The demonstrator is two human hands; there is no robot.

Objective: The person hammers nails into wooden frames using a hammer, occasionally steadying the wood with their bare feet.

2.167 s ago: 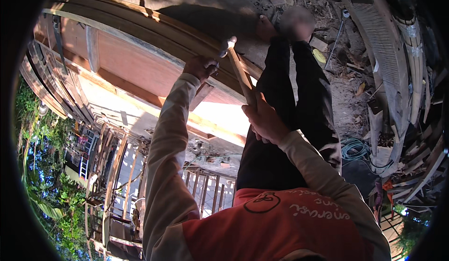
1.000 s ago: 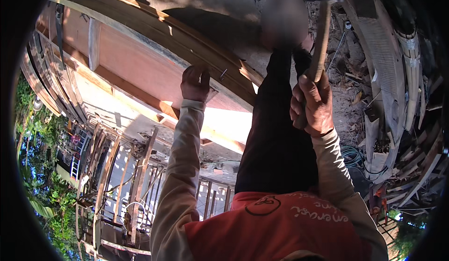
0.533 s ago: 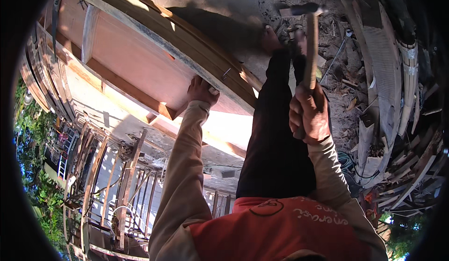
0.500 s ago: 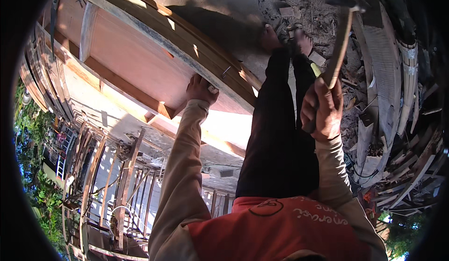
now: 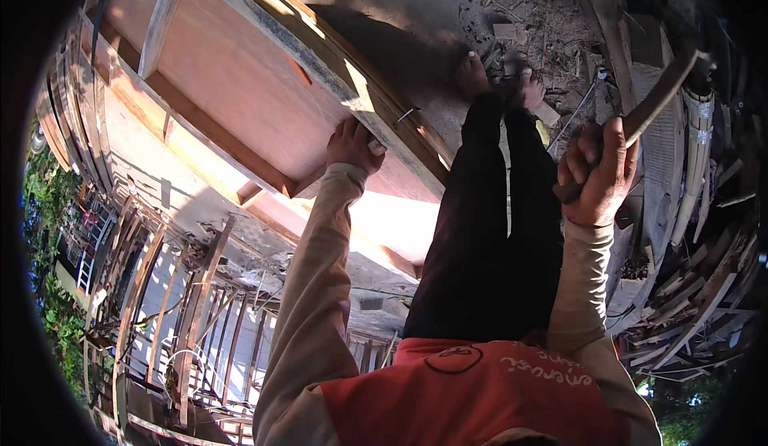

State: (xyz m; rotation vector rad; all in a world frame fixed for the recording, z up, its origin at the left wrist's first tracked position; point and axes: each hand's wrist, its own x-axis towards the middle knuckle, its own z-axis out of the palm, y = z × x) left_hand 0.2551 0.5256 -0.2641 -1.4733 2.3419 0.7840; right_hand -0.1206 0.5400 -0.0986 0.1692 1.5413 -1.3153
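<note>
My left hand (image 5: 352,148) is closed round a small pale block (image 5: 376,148). It presses against the inner side of the long plank (image 5: 300,58) edging a wooden panel (image 5: 232,70). This panel has a pinkish sheet face with thin ribs across it. From the plank's outer side, a little beyond my left hand, a nail (image 5: 409,116) sticks out. My right hand (image 5: 596,176) grips a hammer (image 5: 666,94) by its wooden handle, raised to the right of my legs. The hammer's head is dim and hard to make out near the rim.
Bare feet (image 5: 474,74) stand on dirt ground strewn with wood chips. Scrap wood (image 5: 704,310) is heaped at the right, beside upright pale poles (image 5: 694,158). At the left are leaning timber strips (image 5: 200,310) and curved boards (image 5: 68,118). A grey offcut (image 5: 506,33) lies beyond the feet.
My right hand has swung the hammer outward to the right, away from the panel. The panel and my left hand sit slightly further right in view; the left grip stays the same.
</note>
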